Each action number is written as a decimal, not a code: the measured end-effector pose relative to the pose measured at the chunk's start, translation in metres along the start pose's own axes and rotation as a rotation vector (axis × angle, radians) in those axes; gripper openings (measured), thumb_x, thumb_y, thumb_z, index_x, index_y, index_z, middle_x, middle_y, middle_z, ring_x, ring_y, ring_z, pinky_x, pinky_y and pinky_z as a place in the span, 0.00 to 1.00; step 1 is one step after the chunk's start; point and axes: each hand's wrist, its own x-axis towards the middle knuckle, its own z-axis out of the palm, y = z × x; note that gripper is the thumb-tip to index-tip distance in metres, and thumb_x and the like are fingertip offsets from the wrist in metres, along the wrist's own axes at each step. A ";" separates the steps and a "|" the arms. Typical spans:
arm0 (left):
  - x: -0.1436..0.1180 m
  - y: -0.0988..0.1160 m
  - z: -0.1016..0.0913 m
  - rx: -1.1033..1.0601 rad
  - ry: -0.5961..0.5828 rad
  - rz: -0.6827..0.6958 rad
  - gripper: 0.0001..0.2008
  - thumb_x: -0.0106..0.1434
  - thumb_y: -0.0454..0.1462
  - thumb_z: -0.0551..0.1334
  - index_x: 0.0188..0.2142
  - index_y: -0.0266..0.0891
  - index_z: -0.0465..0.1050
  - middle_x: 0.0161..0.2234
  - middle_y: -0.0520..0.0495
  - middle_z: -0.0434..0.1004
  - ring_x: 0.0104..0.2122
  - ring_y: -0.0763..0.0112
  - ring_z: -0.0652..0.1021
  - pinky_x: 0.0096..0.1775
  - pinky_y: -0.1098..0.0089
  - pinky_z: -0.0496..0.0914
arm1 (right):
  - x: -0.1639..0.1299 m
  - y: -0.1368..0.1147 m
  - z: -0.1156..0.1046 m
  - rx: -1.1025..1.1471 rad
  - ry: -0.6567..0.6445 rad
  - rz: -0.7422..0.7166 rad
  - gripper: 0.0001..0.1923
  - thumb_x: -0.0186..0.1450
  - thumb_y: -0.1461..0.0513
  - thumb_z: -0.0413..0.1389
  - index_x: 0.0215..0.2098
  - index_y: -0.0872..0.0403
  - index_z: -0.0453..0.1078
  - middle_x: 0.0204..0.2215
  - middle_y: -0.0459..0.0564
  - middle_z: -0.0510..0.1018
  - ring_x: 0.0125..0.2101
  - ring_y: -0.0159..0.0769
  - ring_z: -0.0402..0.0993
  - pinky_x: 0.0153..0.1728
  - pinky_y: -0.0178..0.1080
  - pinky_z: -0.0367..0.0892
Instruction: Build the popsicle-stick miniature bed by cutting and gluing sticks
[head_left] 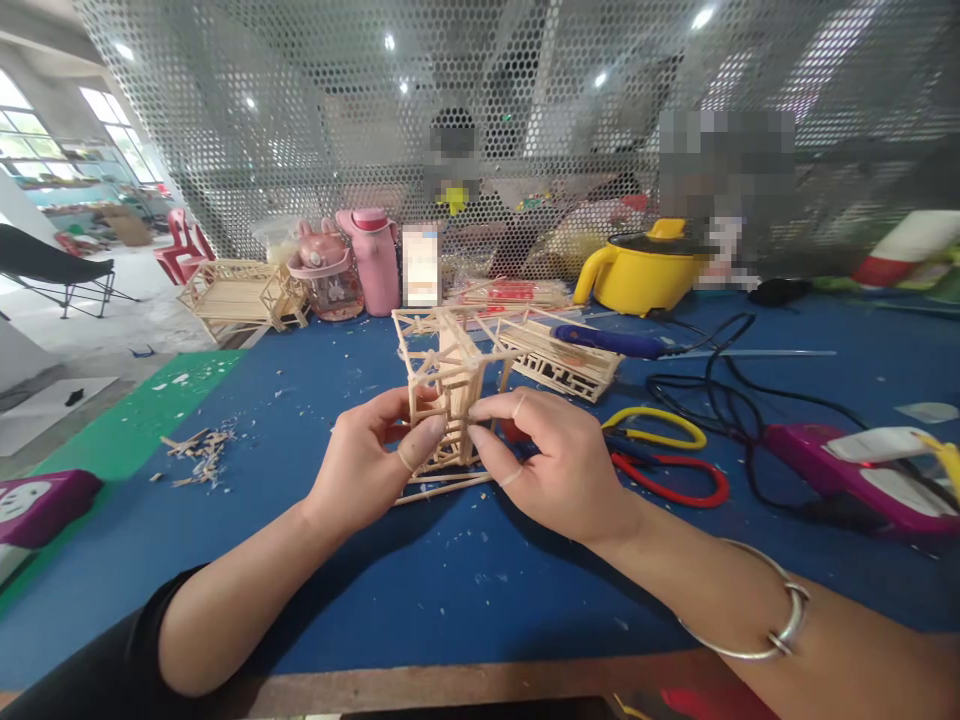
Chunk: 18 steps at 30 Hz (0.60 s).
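Observation:
A small frame model built from thin wooden sticks stands between my hands. My left hand grips its left side, thumb and fingers closed round the sticks. On the other side, my right hand pinches the model's right edge between thumb and fingertips; any small piece in that pinch is too fine to make out. Loose wooden sticks lie at the model's foot. Just beyond my right hand rest scissors with one yellow and one red handle loop, their blades mostly hidden.
Behind the model lie another stick-built piece and a blue-handled corded tool. A yellow pot, pink bottle and finished-looking stick model line the back. Black cables run to a purple device at right. Stick scraps lie left.

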 end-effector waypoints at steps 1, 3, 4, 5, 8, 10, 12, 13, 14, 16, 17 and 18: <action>0.000 0.000 0.000 0.016 0.001 -0.006 0.17 0.57 0.44 0.63 0.43 0.37 0.73 0.38 0.45 0.79 0.34 0.67 0.79 0.35 0.70 0.74 | 0.000 0.000 0.000 0.001 0.019 0.006 0.04 0.60 0.64 0.55 0.35 0.54 0.70 0.26 0.45 0.76 0.26 0.29 0.70 0.31 0.35 0.65; 0.000 0.002 -0.002 0.027 -0.035 0.003 0.17 0.57 0.44 0.63 0.43 0.37 0.72 0.39 0.44 0.79 0.35 0.66 0.79 0.36 0.69 0.74 | 0.001 0.001 -0.002 -0.002 0.065 0.017 0.05 0.60 0.65 0.55 0.36 0.54 0.69 0.25 0.44 0.75 0.24 0.28 0.68 0.29 0.34 0.66; 0.001 0.004 -0.004 0.033 -0.072 0.017 0.18 0.56 0.44 0.63 0.44 0.37 0.71 0.40 0.43 0.79 0.37 0.66 0.79 0.38 0.69 0.74 | 0.002 0.002 -0.004 -0.009 0.094 0.014 0.06 0.59 0.65 0.55 0.36 0.53 0.69 0.25 0.43 0.74 0.23 0.28 0.68 0.28 0.34 0.66; 0.003 0.005 -0.007 0.049 -0.120 0.031 0.20 0.55 0.43 0.65 0.46 0.38 0.70 0.42 0.43 0.78 0.39 0.65 0.78 0.40 0.68 0.73 | 0.003 0.005 -0.007 -0.019 0.130 0.002 0.07 0.59 0.66 0.55 0.37 0.53 0.68 0.26 0.43 0.74 0.24 0.29 0.68 0.29 0.34 0.66; 0.011 0.009 -0.020 0.183 -0.311 0.031 0.24 0.51 0.42 0.67 0.47 0.40 0.69 0.45 0.45 0.76 0.41 0.65 0.77 0.45 0.65 0.71 | 0.010 0.016 -0.015 -0.082 0.252 -0.080 0.12 0.58 0.66 0.55 0.42 0.53 0.67 0.33 0.48 0.75 0.32 0.34 0.71 0.35 0.38 0.68; 0.015 0.009 -0.027 0.268 -0.462 -0.005 0.18 0.53 0.42 0.65 0.43 0.40 0.72 0.41 0.47 0.78 0.39 0.65 0.77 0.43 0.65 0.71 | 0.014 0.024 -0.019 -0.135 0.272 -0.131 0.18 0.58 0.65 0.55 0.48 0.53 0.65 0.43 0.54 0.73 0.43 0.41 0.70 0.43 0.44 0.67; 0.018 0.007 -0.031 0.297 -0.559 -0.030 0.13 0.55 0.43 0.63 0.38 0.39 0.75 0.35 0.48 0.79 0.35 0.66 0.77 0.40 0.66 0.71 | 0.017 0.031 -0.020 -0.175 0.212 -0.148 0.22 0.60 0.64 0.54 0.53 0.53 0.61 0.50 0.57 0.70 0.52 0.44 0.64 0.50 0.48 0.63; 0.019 0.006 -0.032 0.301 -0.560 -0.033 0.12 0.56 0.43 0.61 0.36 0.38 0.76 0.33 0.49 0.79 0.34 0.66 0.77 0.39 0.67 0.71 | 0.018 0.033 -0.019 -0.185 0.167 -0.143 0.23 0.61 0.63 0.53 0.55 0.53 0.60 0.51 0.57 0.69 0.53 0.44 0.63 0.52 0.49 0.61; 0.020 0.004 -0.033 0.309 -0.527 -0.032 0.13 0.57 0.44 0.60 0.34 0.38 0.77 0.30 0.50 0.79 0.33 0.67 0.77 0.37 0.67 0.71 | 0.018 0.035 -0.019 -0.192 0.127 -0.131 0.22 0.62 0.63 0.52 0.55 0.54 0.59 0.52 0.57 0.69 0.54 0.43 0.63 0.53 0.49 0.60; 0.024 0.004 -0.035 0.337 -0.406 -0.027 0.14 0.58 0.46 0.59 0.31 0.38 0.77 0.29 0.50 0.79 0.30 0.67 0.76 0.35 0.68 0.70 | 0.018 0.037 -0.017 -0.203 0.091 -0.089 0.19 0.64 0.62 0.50 0.54 0.54 0.60 0.49 0.56 0.72 0.51 0.41 0.67 0.51 0.47 0.62; 0.027 0.005 -0.037 0.343 -0.334 -0.026 0.15 0.58 0.47 0.59 0.31 0.39 0.77 0.28 0.50 0.79 0.30 0.68 0.76 0.35 0.69 0.70 | 0.017 0.038 -0.016 -0.208 0.099 -0.066 0.17 0.64 0.62 0.50 0.52 0.55 0.62 0.46 0.55 0.75 0.47 0.40 0.69 0.49 0.46 0.64; 0.031 0.006 -0.039 0.341 -0.269 -0.027 0.16 0.57 0.48 0.59 0.31 0.39 0.77 0.29 0.50 0.79 0.29 0.68 0.76 0.34 0.69 0.69 | 0.017 0.038 -0.016 -0.213 0.119 -0.047 0.16 0.65 0.62 0.50 0.50 0.55 0.63 0.42 0.54 0.76 0.44 0.39 0.71 0.47 0.45 0.65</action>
